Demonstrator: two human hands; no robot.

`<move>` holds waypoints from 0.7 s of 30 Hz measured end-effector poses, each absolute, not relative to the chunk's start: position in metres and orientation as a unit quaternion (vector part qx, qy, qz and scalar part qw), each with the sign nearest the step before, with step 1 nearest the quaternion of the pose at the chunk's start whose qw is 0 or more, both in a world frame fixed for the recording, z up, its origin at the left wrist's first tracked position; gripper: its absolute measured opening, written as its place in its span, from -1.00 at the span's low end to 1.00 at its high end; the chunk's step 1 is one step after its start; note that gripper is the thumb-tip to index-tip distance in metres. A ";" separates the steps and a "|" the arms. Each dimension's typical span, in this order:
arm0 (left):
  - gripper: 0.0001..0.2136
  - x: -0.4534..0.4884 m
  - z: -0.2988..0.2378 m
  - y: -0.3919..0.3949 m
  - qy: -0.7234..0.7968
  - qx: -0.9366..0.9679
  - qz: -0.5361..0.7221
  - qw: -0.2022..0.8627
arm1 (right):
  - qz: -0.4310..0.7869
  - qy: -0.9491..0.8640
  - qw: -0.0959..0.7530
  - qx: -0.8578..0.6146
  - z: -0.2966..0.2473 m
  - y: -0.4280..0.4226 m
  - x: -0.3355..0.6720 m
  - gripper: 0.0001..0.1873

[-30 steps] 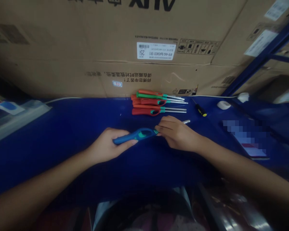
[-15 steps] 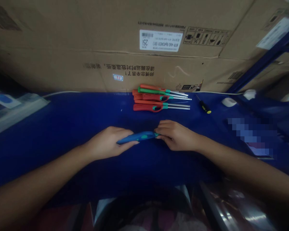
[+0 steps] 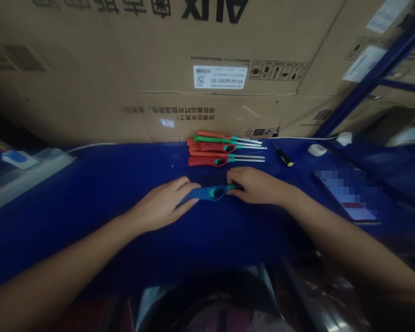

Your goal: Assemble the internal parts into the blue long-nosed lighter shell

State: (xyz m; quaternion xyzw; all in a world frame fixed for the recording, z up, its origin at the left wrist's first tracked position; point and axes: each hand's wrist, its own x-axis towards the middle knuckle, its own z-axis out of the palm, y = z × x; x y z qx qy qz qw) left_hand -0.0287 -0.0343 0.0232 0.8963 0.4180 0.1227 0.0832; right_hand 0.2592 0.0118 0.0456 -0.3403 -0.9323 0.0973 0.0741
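Note:
A blue lighter with a long-reach handle and a teal trigger lies between my two hands, low over the blue table. My left hand is closed on the butt of its handle, thumb on the near side. With the fingertips of my right hand I pinch the teal collar end; the rod beyond it is hidden by the hand. Just behind, several red, orange and green lighters lie in a stack, their metal rods pointing right.
Large cardboard boxes stand along the back edge. A black and yellow screwdriver, a white rounded object and a phone lie on the right. A power strip lies at the left on the blue table.
The blue lighter has been rolled so that its trigger opening now faces up. Both hands keep their hold. The view has shifted, showing more of the box above.

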 end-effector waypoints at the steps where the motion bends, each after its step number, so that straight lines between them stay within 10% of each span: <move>1: -0.62 -0.029 0.023 -0.034 0.417 0.897 0.121 0.084 | 0.101 -0.932 0.066 -0.343 0.047 0.014 0.262 -0.86; 17: -0.76 -0.032 0.015 -0.040 0.417 0.862 0.232 0.170 | -0.046 -0.680 0.079 -0.728 0.042 0.081 0.346 -0.56; 21: -0.77 -0.028 0.015 -0.045 0.417 0.849 0.249 0.209 | -0.002 -0.662 0.066 -0.746 0.040 0.087 0.374 -0.74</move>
